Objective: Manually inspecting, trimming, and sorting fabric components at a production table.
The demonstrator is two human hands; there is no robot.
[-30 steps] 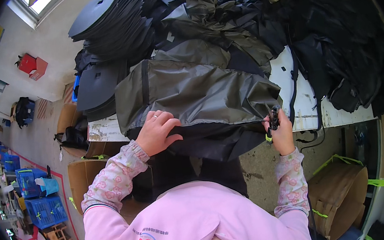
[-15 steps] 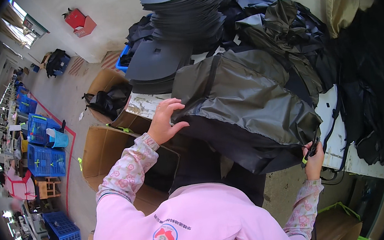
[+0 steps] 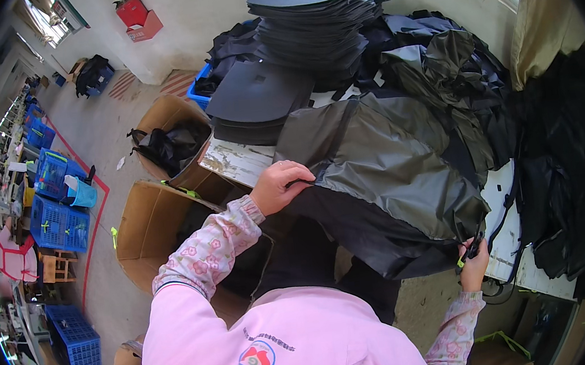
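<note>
A dark olive and black fabric piece (image 3: 383, 159), like a sewn bag or cover, is spread over the table edge in front of me. My left hand (image 3: 281, 187) pinches its near edge at the left, thumb and fingers pressed together on a narrow black strip. At the fabric's right corner my right hand (image 3: 475, 264) is closed round a small black object (image 3: 472, 248) with a yellow-green part. Its exact kind is hard to make out, and the fingers partly hide it. The fabric's corner touches this hand. Black cloth hangs down between my hands.
Dark flat panels (image 3: 312, 31) are stacked at the back, with a lower stack (image 3: 255, 97) beside them. Crumpled dark fabric (image 3: 436, 60) is heaped behind. Open cardboard boxes (image 3: 144, 226) stand left of the white table (image 3: 230, 162). Black cloth (image 3: 556, 176) hangs at the right.
My left hand has gone from spread fingers beside the fabric to a pinch on its edge, a little further right. My right hand keeps its grip. The view has shifted slightly.
</note>
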